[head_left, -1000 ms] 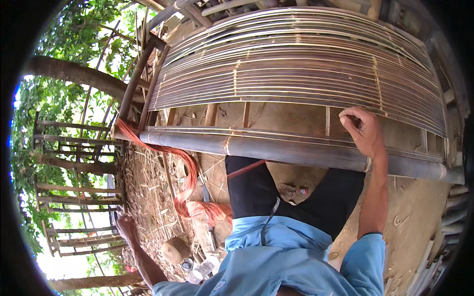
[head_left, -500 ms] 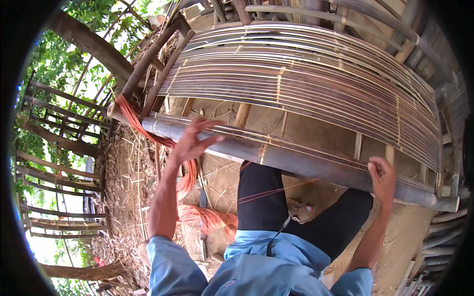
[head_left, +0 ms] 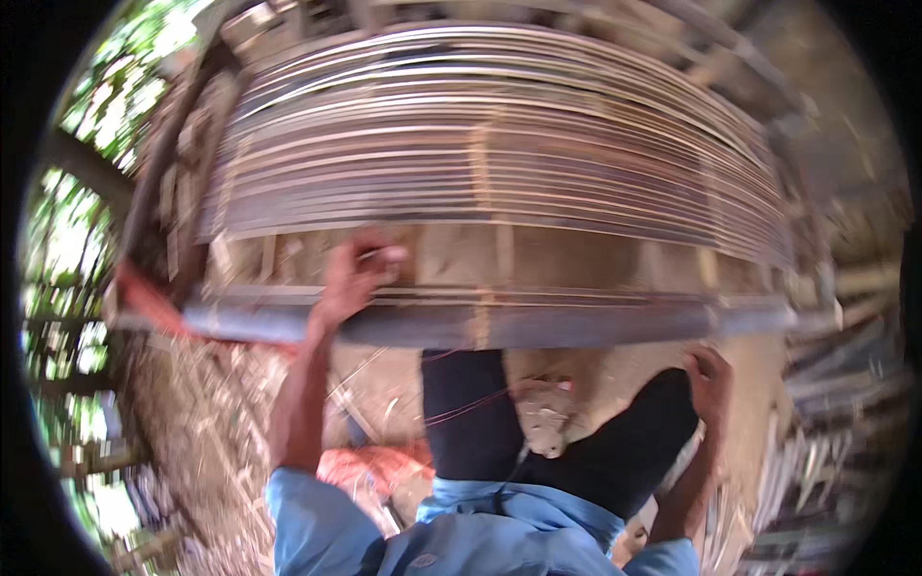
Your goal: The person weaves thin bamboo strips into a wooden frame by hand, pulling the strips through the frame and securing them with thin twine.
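A long bench frame of bamboo lies across in front of me, with a thick dark bamboo pole (head_left: 595, 326) along its near side. My left hand (head_left: 357, 274) is over this pole and the gap behind it. Its fingers are curled toward the thumb and blurred; anything in them is too small to make out. Above my right knee, just below the pole, my right hand (head_left: 709, 386) has its fingers bent in, contents hidden. Thin red strings (head_left: 466, 409) cross my left thigh. A reddish-orange bundle of strands (head_left: 149, 300) hangs over the pole's left end.
Beyond the gap, a panel of thin bamboo slats (head_left: 365, 163) is tied with pale cross lashings. More orange material (head_left: 370, 468) lies on the ground to my left. Wooden or bamboo pieces (head_left: 826, 480) are heaped at the right. Plants (head_left: 106, 86) stand at far left.
My view has swung, so the bench sits further left and more level. My left hand has gone from spread fingers to curled ones. My right hand has dropped from the pole toward my knee.
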`<action>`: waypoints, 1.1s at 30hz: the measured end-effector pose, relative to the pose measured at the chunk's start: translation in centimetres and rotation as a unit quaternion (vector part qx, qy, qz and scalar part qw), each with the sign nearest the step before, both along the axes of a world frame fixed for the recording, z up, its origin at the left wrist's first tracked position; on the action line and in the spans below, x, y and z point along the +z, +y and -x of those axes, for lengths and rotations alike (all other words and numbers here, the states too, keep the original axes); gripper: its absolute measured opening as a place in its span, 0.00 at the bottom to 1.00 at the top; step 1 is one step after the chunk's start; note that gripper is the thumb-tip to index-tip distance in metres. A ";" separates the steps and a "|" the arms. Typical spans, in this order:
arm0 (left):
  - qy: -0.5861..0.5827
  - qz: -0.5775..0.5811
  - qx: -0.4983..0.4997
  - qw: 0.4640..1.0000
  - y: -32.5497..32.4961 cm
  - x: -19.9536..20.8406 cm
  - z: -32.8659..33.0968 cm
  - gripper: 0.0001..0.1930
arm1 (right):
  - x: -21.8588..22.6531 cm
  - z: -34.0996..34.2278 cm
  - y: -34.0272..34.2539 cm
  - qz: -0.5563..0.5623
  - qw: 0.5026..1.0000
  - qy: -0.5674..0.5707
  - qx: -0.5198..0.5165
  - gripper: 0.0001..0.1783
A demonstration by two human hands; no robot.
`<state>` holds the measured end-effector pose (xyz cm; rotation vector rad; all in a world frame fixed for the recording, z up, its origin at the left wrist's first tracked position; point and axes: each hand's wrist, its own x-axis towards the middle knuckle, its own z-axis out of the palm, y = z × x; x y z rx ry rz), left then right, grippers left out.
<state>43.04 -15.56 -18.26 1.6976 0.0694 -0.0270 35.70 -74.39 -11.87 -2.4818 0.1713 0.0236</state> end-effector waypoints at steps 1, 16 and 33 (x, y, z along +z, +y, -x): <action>-0.093 0.107 0.068 0.988 -0.4 -1.1 0.8 0.07 | 0.3 0.2 0.1 0.017 1.000 0.006 -0.014 0.08; -0.189 -0.251 0.105 0.943 -9.9 0.6 2.0 0.08 | 0.7 -5.2 -19.9 0.004 0.983 -0.144 -0.118 0.12; -0.238 -0.287 -0.146 0.917 -57.2 6.2 -9.1 0.06 | -2.7 -20.7 -41.8 0.145 0.988 -0.045 0.007 0.31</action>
